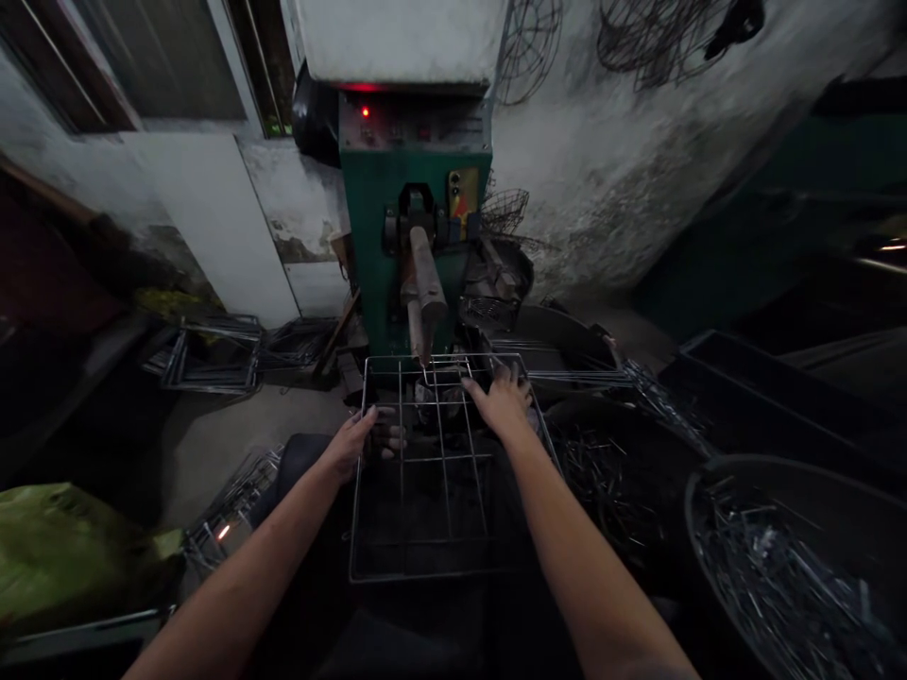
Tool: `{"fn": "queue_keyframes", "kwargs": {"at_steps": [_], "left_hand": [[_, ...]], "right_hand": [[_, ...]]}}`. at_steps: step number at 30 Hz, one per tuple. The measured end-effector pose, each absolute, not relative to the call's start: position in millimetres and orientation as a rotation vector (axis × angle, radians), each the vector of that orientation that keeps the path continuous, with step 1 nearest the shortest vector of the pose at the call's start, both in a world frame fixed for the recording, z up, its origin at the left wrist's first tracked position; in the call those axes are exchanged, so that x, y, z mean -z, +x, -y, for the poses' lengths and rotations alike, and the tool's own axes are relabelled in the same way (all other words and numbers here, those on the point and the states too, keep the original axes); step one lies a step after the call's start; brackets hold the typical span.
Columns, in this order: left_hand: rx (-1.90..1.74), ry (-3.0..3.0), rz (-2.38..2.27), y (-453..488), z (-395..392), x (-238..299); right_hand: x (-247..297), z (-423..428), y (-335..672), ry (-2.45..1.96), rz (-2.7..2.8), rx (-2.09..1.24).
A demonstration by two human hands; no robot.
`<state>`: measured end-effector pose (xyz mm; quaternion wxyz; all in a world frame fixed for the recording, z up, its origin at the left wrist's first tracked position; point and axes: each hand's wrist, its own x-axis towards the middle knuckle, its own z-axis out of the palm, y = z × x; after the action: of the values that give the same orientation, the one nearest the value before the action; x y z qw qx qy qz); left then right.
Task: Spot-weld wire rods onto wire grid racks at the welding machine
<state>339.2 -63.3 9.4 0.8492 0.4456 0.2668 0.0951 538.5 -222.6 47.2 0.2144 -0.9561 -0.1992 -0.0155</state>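
A wire grid rack (425,510) lies flat in front of me, its far edge under the arm of a green welding machine (415,203). My left hand (354,439) grips the rack's left rim, fingers curled under the wire. My right hand (504,401) rests on the far right part of the rack, fingers closed over the wires near the machine's electrode (423,312).
Round tubs of short metal rods (779,567) stand at the right, another tub (609,463) beside the rack. Finished wire racks (213,354) are stacked on the floor at the left. A green bag (63,548) lies at lower left. Wire baskets hang on the wall.
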Motion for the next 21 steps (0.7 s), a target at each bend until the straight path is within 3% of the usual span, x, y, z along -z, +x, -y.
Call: {"fn": "queue_keyframes", "kwargs": {"at_steps": [21], "left_hand": [[-0.439, 0.839, -0.666, 301, 74, -14]], "right_hand": [[-64, 193, 519, -2.427, 0.716, -0.136]]}}
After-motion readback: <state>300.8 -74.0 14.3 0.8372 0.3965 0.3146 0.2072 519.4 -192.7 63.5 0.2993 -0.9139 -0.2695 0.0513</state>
